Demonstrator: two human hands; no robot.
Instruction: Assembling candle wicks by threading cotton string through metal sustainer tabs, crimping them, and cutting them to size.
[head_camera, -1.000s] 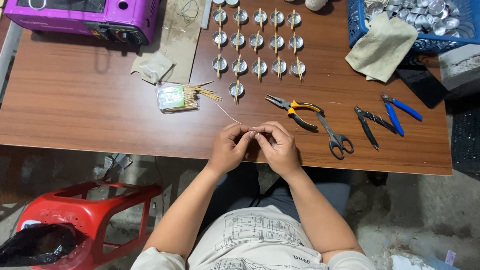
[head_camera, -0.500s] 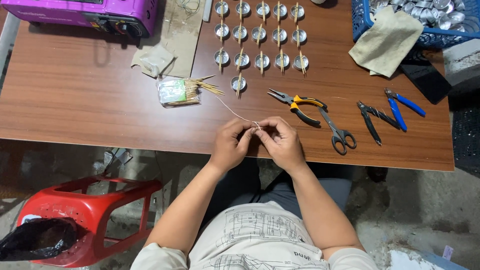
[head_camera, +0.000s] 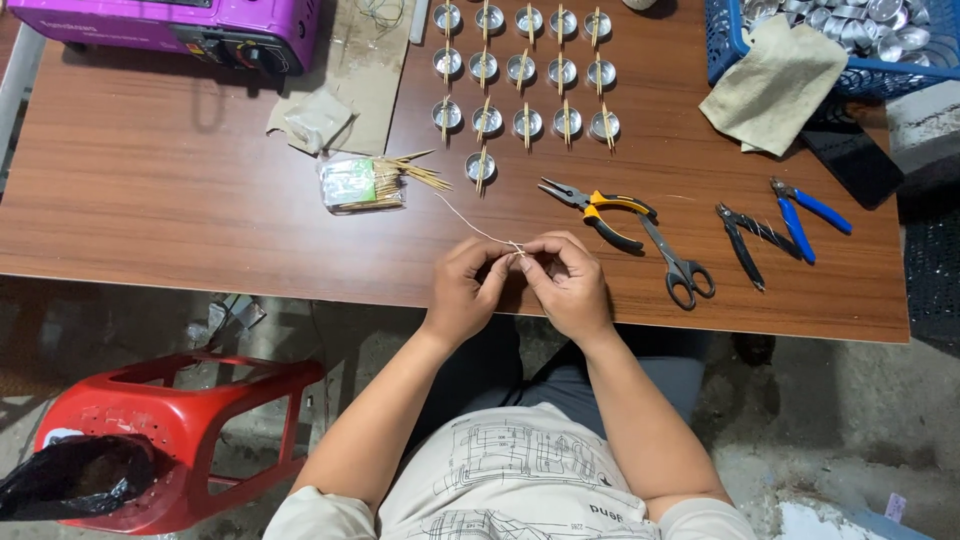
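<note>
Wick string (head_camera: 470, 222) runs taut from the pinch of both hands up and to the left toward a packet of thin sticks (head_camera: 365, 183) lying on the worktop (head_camera: 180, 210) beyond the left hand (head_camera: 462, 290). That hand and the right hand (head_camera: 568, 288) meet at the near edge, fingertips together, clamped on the string's near end and what looks like a small stick; the join itself is too small to read. By my judgement the step in hand is fixing string to stick, and the next move calls for a steady pinch and fine finger work. Beyond the hands stand rows of small metal cups (head_camera: 523, 70) with sticks across them. Just right of the right hand lie yellow-handled pliers (head_camera: 600, 205), scissors (head_camera: 678, 262), dark cutters (head_camera: 742, 238) and blue-handled pliers (head_camera: 805, 210).
</note>
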